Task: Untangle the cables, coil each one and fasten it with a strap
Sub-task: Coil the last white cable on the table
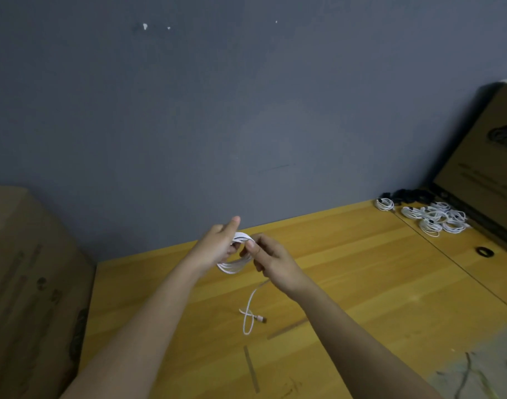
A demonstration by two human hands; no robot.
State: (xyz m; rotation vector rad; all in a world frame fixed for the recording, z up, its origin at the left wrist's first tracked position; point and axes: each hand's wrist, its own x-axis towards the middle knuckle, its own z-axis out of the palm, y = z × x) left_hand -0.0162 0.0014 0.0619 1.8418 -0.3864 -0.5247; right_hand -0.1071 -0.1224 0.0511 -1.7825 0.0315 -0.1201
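Observation:
A white cable (232, 266) is wound in several loops held above the wooden table (361, 269). My left hand (215, 246) grips the coil from the left, its index finger sticking up. From the right, my right hand (268, 259) pinches the coil's top between thumb and fingers. The cable's loose tail (248, 312) hangs down to the table and ends in a plug (261, 318). Part of the coil is hidden behind my fingers.
Several coiled white cables (431, 217) lie at the far right of the table, with dark cables (405, 196) behind them. A black ring (485, 251) lies nearby. Cardboard boxes stand at the left (30, 283) and right (483, 156). A grey wall rises behind.

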